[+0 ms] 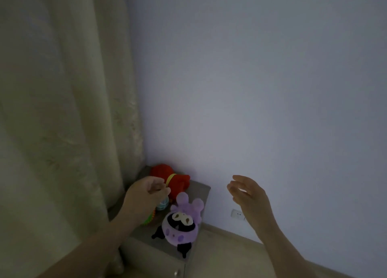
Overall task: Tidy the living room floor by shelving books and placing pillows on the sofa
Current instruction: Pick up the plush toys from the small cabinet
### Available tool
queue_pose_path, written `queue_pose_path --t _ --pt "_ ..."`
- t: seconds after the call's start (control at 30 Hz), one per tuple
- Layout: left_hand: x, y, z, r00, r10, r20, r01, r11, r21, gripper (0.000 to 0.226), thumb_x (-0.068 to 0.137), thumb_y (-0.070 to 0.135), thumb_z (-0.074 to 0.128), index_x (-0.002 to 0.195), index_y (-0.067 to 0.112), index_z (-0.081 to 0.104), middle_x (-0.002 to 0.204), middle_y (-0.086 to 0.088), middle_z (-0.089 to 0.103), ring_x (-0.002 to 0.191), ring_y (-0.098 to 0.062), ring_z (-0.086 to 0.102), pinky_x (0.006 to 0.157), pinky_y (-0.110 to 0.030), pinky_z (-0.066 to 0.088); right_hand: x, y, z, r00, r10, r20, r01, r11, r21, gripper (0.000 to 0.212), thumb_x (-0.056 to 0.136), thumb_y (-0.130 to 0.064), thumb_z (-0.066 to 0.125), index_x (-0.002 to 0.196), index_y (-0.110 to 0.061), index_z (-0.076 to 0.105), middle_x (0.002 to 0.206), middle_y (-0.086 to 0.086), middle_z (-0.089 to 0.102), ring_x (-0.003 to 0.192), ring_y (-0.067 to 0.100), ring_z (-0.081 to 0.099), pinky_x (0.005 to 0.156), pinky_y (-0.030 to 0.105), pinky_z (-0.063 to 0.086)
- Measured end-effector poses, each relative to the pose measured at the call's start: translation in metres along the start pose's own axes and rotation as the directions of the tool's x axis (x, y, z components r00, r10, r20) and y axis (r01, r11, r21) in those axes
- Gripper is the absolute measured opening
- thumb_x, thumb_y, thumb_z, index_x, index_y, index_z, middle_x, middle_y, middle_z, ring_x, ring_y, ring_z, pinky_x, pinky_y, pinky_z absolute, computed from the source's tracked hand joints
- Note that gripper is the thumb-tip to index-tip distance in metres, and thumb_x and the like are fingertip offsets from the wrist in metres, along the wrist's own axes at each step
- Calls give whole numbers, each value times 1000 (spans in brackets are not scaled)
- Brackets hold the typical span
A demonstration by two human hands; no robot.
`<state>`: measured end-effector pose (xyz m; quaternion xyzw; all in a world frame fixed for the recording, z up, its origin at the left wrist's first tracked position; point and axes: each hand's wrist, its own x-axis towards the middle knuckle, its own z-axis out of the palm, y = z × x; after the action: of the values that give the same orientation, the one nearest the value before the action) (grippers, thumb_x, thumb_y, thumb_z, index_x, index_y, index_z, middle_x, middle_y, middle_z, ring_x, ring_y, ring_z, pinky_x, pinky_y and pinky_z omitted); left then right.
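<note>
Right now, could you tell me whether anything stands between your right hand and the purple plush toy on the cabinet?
Nothing visible does. The right hand hovers open right of the cabinet; only air separates it from the purple plush toy at its front.

A dim room in a home. A long beige curtain [62,110] fills the left of the frame. At lower centre, a low grey cabinet [159,248] in the corner carries a purple plush toy [182,225] and a red plush toy [176,179]. A wall socket [237,214] sits just above the skirting.
</note>
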<state>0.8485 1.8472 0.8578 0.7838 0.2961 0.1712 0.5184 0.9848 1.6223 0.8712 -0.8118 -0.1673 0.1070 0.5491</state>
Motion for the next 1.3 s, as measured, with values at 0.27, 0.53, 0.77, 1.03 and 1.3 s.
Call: queue_pose_path --t 0.27,0.53,0.77,1.03,1.3 --pt "130 -32 49 991 -134 -32 136 988 73 24 82 18 74 94 29 57 95 12 64 91 -3 60 70 -13 44 145 58 33 983 142 119 -131 987 -90 31 89 -22 64 120 -22 59 112 -7 65 100 12 63 85 30 51" --pt "231 -112 98 969 -239 58 219 946 238 37 84 20 71 118 14 56 111 2 58 102 -16 57 89 -31 48 209 139 98 923 347 163 -307 924 -227 35 85 -24 69 119 -23 59 106 -5 65 95 11 63 78 23 44" --pt "309 -197 152 936 -331 122 262 884 387 47 87 26 66 129 12 50 126 -6 52 111 -20 54 96 -40 47 240 213 165 848 477 230 -379 850 -366 32 84 -22 68 114 -17 59 101 -2 62 101 19 62 84 29 48" --pt "363 -251 183 953 -228 199 81 825 560 50 83 30 69 128 14 51 126 -8 49 114 -25 50 94 -38 45 257 262 217 798 561 219 -418 778 -469 59 82 -31 67 137 -20 49 133 0 56 116 17 55 91 23 42" --pt "385 -274 202 940 -192 281 -73 692 718 31 80 32 71 104 19 55 117 -5 42 103 -22 48 86 -35 48 258 272 230 772 602 203 -397 707 -585 20 82 -30 58 98 -20 63 93 0 69 83 18 64 74 32 53"
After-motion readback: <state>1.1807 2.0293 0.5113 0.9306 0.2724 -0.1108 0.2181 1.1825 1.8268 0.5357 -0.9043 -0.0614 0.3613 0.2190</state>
